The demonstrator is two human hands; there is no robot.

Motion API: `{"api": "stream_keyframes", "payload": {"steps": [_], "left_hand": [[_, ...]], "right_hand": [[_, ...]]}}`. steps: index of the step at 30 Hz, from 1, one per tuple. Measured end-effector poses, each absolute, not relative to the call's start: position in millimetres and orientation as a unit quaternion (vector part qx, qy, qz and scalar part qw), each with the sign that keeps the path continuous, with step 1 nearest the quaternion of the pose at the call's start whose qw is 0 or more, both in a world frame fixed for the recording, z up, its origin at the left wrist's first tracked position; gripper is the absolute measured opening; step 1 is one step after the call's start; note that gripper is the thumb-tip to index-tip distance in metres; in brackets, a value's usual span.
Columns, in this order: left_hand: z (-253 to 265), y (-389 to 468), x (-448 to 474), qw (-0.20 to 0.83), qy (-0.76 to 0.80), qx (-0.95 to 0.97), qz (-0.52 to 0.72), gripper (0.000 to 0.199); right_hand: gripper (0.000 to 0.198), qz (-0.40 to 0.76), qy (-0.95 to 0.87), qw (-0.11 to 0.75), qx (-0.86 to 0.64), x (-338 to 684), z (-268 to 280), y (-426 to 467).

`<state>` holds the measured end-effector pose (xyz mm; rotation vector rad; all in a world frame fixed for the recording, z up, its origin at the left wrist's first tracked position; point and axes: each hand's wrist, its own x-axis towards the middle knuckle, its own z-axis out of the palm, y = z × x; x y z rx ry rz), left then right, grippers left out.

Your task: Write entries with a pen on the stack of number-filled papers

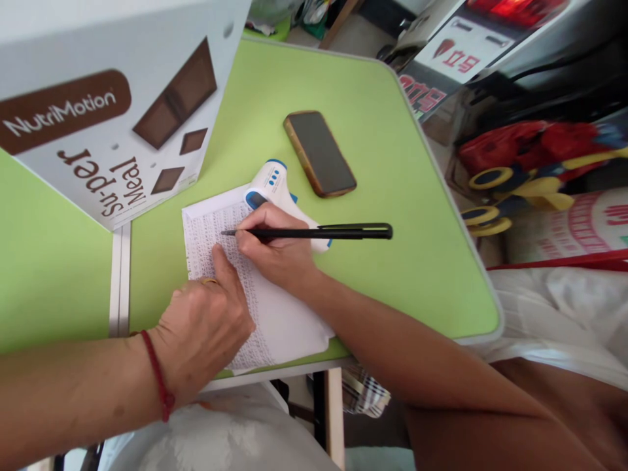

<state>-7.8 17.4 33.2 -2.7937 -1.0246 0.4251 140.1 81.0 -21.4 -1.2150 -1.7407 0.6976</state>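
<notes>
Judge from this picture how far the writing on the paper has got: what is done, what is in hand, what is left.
Done: rows of small writing fill the left part of the paper. In hand: the right hand holds a black pen, tip on the paper near its top, while the left hand presses the paper down. Left: the right part of the paper is blank.

A green counter (pixel 392 196) is seen carrying a dark phone (pixel 320 154) in a brown case, laid face up near the middle. A white and blue thermometer gun (pixel 272 180) is laid just beside the phone. A white carton (pixel 112 98) printed with brown chocolate squares and the name NutriMotion is stood on the counter's far left. Beyond the right edge, red, yellow and blue items (pixel 530 163) are piled, blurred, beside a printed sack (pixel 579 226).
</notes>
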Motion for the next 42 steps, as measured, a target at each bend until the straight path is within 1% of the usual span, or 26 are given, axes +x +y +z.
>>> {"api": "stream_keyframes", "payload": {"steps": [10,15,22,32,35,42], "left_hand": [[32.7,19.7,-7.4,0.071,-0.339,-0.927,0.142,0.062],[34.6,20.6,-7.0,0.045,-0.342,-0.925,0.159,0.058],[34.6,21.0,-6.5,0.041,-0.337,-0.929,0.148,0.056],[34.0,20.2,-7.0,0.047,-0.341,-0.924,0.165,0.065],[34.8,20.2,-6.7,0.046,-0.338,-0.925,0.168,0.066],[37.0,21.3,-6.7,0.028,-0.349,-0.919,0.180,0.062]], "right_hand": [[0.012,0.278,-0.709,0.440,-0.476,139.0,-21.2,80.0],[0.012,0.285,-0.710,0.427,-0.483,139.6,-19.8,80.5],[0.010,0.286,-0.718,0.424,-0.472,140.2,-19.3,82.0],[0.012,0.299,-0.712,0.437,-0.461,139.0,-18.0,81.5],[0.011,0.312,-0.707,0.428,-0.469,138.7,-18.8,81.7],[0.010,0.320,-0.709,0.420,-0.468,139.5,-20.2,82.6]]}}
